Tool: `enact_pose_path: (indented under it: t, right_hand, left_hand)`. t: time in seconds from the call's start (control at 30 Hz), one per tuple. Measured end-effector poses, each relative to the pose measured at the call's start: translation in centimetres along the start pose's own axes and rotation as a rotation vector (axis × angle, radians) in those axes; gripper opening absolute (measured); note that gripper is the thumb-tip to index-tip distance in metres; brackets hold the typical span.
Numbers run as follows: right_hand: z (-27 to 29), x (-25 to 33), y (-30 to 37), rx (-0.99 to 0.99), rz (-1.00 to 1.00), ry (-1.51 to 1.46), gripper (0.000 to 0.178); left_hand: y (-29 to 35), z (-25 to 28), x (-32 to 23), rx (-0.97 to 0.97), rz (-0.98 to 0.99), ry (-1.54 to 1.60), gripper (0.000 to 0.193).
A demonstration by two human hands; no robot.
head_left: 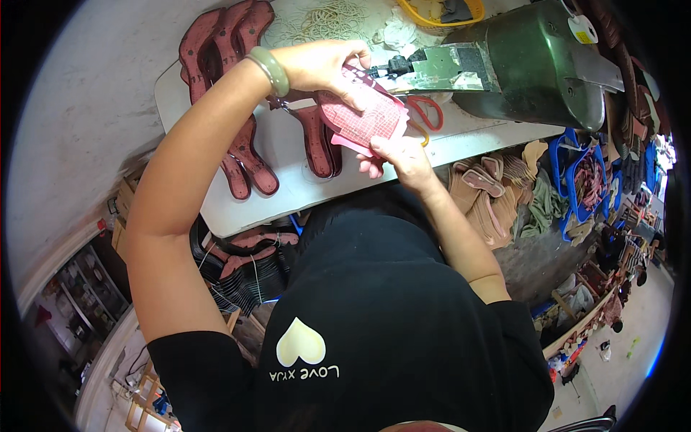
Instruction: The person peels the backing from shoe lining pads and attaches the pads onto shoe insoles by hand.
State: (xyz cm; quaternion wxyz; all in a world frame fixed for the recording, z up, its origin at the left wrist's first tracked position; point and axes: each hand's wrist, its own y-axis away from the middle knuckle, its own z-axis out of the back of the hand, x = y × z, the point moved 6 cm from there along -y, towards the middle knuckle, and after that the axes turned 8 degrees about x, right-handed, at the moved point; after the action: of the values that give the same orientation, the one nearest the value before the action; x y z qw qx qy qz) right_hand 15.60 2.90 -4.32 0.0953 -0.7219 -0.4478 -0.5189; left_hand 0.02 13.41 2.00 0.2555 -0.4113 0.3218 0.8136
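Currently, the pink textured piece [367,117] is located at the working end of the green machine [536,68], on the machine's left and near side. Whether the piece touches the machine cannot be determined. Both hands support the piece. The left hand [327,70], with a pale green bangle [276,70] at the wrist, has a narrow grip on the upper part; its thumb lies flat on the textured face. The right hand [403,158] has a narrow grip on the lower edge, with the thumb on top and the other fingers partly hidden.

The white tabletop [284,193] carries the machine. Well to the left of the machine lie dark red curved pieces [201,52] in overlapping groups; a further dark red stack [314,144] lies nearer to it. Red and orange looped handles [425,113] rest just beside the machine, on its near side. Tangled pale cord [320,23] lies left of the machine, toward the far side. A yellow basket [469,13] stands just beyond the machine. Tan flat pieces [497,205] and a blue basket [568,191] are positioned on the machine's near side, below tabletop level.
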Motion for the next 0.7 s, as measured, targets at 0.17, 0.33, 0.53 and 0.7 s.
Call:
enact_pose_path:
  t: [0.17,0.33,0.53,0.7]
  right_hand:
    - [-0.1,-0.2,0.1,-0.079,0.092,-0.086,0.035]
    - [0.0,-0.4,-0.1,-0.074,0.119,-0.066,0.031]
    - [-0.2,0.2,0.0,-0.021,0.069,-0.044,0.029]
    - [-1.1,0.0,-0.2,0.109,0.063,-0.098,0.028]
  left_hand:
    - [-1.8,-0.2,1.7,0.162,-0.008,0.171,0.037]
    - [-1.0,0.2,2.0,0.185,0.165,0.293,0.024]
    - [2.1,0.9,0.8,0.192,0.262,0.105,0.029]
    - [3.4,1.1,-0.6,0.194,0.284,0.089,0.028]
